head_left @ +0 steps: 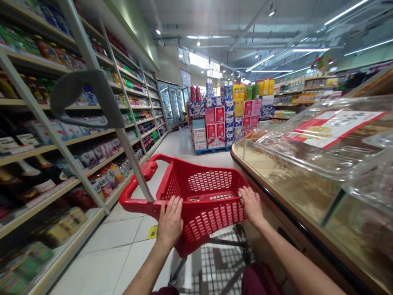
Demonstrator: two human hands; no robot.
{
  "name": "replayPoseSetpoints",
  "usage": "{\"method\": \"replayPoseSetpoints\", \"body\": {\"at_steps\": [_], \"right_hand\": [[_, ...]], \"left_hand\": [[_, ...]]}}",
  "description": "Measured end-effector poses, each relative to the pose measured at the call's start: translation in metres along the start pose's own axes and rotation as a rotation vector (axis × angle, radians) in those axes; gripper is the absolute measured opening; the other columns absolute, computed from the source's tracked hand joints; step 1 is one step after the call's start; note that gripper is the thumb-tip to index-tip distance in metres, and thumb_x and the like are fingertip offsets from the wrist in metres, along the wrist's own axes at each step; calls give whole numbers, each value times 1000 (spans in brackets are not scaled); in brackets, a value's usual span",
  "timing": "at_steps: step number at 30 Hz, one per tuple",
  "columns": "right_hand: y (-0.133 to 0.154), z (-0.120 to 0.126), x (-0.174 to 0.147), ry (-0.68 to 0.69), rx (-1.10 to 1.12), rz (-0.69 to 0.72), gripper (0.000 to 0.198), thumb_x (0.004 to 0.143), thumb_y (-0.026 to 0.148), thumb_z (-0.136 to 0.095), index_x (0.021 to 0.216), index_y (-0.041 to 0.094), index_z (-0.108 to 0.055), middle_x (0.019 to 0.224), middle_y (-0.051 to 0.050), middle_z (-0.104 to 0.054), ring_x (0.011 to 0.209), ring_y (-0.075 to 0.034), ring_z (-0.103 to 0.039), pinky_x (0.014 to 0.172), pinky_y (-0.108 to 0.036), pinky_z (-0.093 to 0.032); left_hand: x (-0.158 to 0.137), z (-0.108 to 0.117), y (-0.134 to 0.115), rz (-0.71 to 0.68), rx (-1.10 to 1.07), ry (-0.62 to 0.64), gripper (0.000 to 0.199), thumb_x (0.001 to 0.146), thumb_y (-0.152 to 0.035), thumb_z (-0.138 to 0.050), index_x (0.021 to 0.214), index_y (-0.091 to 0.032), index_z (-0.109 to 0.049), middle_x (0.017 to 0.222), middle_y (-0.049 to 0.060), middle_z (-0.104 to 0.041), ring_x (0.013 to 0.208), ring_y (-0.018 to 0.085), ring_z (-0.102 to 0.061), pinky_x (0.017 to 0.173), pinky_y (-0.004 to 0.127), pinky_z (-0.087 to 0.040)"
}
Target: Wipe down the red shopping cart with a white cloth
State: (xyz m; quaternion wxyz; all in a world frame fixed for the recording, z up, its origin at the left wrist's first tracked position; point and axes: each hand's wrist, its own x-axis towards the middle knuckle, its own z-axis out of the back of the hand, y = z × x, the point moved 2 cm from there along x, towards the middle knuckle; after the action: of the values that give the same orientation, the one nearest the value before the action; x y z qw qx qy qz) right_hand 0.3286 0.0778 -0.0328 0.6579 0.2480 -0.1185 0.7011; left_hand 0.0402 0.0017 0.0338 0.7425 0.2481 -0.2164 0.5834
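Head view:

1. Red cart (205,205), plastic, perforated walls: is occupying the centre of the frame, on dark legs over the tiled floor (104,262).
2. Left hand (170,221): is closing its fingers over the near rim of the cart, just left of the frame's lower centre, beside the foot of the pole.
3. Right hand (251,205): is clamping its bent fingers on the right corner of the same rim, right of centre; the thumb is not showing clearly.
4. Grey pole (133,159): is rising, tilted, from the cart's left side toward the upper left and is bearing a grey loop handle (107,94).
5. Shelves (72,141): are filling the left side with rows of bottles and packs, many blurring.
6. Yellow floor marking (152,232): is lying left of the left hand, partly hidden.
7. Desk (276,200), glass-walled and black-edged: is running down the right side, near the right hand, and is carrying clear plastic packs (316,151), one showing a red-and-white label (336,127).
8. Stacked boxes (216,123): are standing on a blue pallet (213,150), upper centre, with yellow bottles (239,91) topping them.
9. Glass-door coolers (173,102): are lining the far wall, left of the stack.
10. Maroon clothing (260,278): is showing at the bottom edge.
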Motion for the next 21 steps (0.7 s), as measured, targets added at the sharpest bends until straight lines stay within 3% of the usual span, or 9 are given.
{"method": "replayPoseSetpoints", "body": {"at_steps": [2,3,7,8,13,18,19,21], "right_hand": [[-15,0,1,16,-29,-136,45,78,4,-32,120,11,-49,129,-16,-43,121,-27,-35,95,-46,-29],[-16,-1,-1,15,-29,-135,46,77,3,-33,120,11,-48,129,-16,-42,122,-26,-34,96,-44,-29],[-5,-6,-10,-16,36,144,51,77,3,-34,124,19,-44,135,-7,-36,127,-20,-24,101,-39,-24],[-9,-7,-12,-23,48,153,51,77,3,-34,123,20,-45,135,-6,-37,127,-20,-24,101,-39,-25],[-27,-8,-13,-62,38,-163,50,74,4,-32,120,15,-49,130,-13,-42,123,-24,-32,96,-42,-32],[12,-7,-17,-123,104,179,55,72,-1,-32,121,17,-47,133,-9,-38,127,-22,-25,100,-42,-27],[13,-8,-18,-140,113,215,56,71,-1,-31,121,19,-47,133,-7,-39,127,-21,-25,100,-42,-28],[3,-11,-17,-180,107,142,56,70,-1,-32,119,19,-49,129,-8,-43,125,-22,-29,97,-43,-31]], "left_hand": [[0,0,-1,26,-9,-22,49,70,-13,-41,118,-14,-48,123,7,-52,119,22,-38,106,41,-12],[0,1,-2,41,-12,-31,48,70,-12,-40,117,-13,-49,122,8,-52,119,22,-39,106,42,-12],[0,2,-2,60,-19,-30,47,70,-12,-40,116,-11,-50,121,9,-52,119,23,-38,106,42,-12],[0,2,-1,53,-20,-25,48,70,-12,-40,117,-12,-50,122,8,-52,119,22,-38,107,42,-12],[-1,0,-3,69,-8,-27,48,69,-14,-41,117,-11,-50,123,10,-51,120,23,-37,107,43,-11],[-2,-1,-8,106,27,-31,50,69,-14,-41,118,-9,-48,127,11,-47,123,25,-33,107,44,-12],[-2,-2,-8,98,29,-26,52,68,-14,-41,120,-10,-47,128,11,-46,123,24,-32,107,43,-12],[-4,-4,-7,80,32,-26,54,67,-15,-42,121,-12,-45,129,9,-45,124,23,-31,108,42,-11]]}}
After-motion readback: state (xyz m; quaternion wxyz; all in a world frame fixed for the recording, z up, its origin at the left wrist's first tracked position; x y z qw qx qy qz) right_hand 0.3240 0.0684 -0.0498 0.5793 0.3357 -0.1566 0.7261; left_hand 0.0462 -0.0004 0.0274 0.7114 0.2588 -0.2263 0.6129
